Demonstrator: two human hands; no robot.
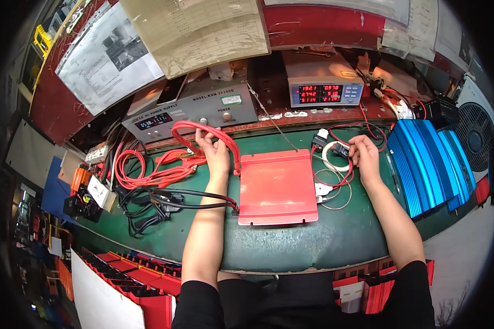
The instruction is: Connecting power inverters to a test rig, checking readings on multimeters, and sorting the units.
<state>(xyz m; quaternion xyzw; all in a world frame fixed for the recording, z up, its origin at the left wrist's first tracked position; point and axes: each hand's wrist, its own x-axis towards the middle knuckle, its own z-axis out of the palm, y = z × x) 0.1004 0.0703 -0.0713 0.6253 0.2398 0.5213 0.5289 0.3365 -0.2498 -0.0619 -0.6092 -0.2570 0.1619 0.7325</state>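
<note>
A flat red metal box (278, 186) lies on the bench in front of me. Thick red cables (225, 137) rise from its left side and loop over to my left hand (211, 151), whose curled fingers close on them. Black cables (203, 198) leave the box lower on that side and run under my left forearm. To the right of the box, my right hand (365, 156) has its fingers bent against a black plug (341, 149), apparently pinching it. A white ring-shaped coil (328, 156) and a white connector (323, 189) lie beside it with thin wires.
Behind stand a grey power supply (192, 107) and a meter with red digits (325, 94). Red clamp cables (142, 172) lie at left on the green bench mat (307, 249). Blue finned housings (420, 164) and a fan unit (473, 129) occupy the right.
</note>
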